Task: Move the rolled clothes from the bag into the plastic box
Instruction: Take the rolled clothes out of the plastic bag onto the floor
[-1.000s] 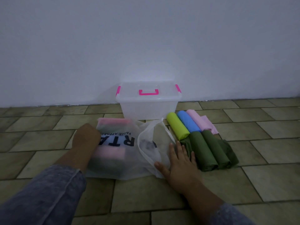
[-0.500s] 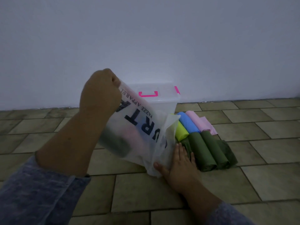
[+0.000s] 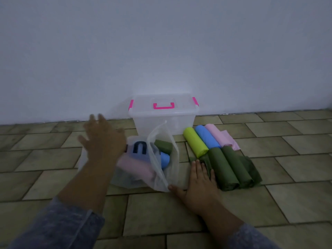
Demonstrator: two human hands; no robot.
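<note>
A translucent plastic bag (image 3: 161, 169) with dark lettering lies on the tiled floor, its mouth gaping toward the right. Inside it show a green roll (image 3: 164, 145), a blue roll (image 3: 165, 159) and a pink roll (image 3: 134, 168). My left hand (image 3: 102, 136) hovers blurred above the bag's left end with fingers spread, holding nothing. My right hand (image 3: 199, 182) lies flat on the floor by the bag's mouth, its fingertips touching the nearest green roll (image 3: 221, 169). The clear plastic box (image 3: 163, 115) with pink latches and handle stands lidded behind the bag against the wall.
Right of the bag lie rolled clothes in rows: lime (image 3: 195, 142), blue (image 3: 206, 137) and pink (image 3: 218, 135) behind, dark green ones (image 3: 237, 168) in front. A white wall (image 3: 161, 51) rises behind the box. Tiled floor (image 3: 296, 159) spreads to both sides.
My left hand had lifted the bag's closed end, tipping the rolls toward the mouth; it has since let go and opened, and the bag dropped back onto the floor. My right hand stayed put.
</note>
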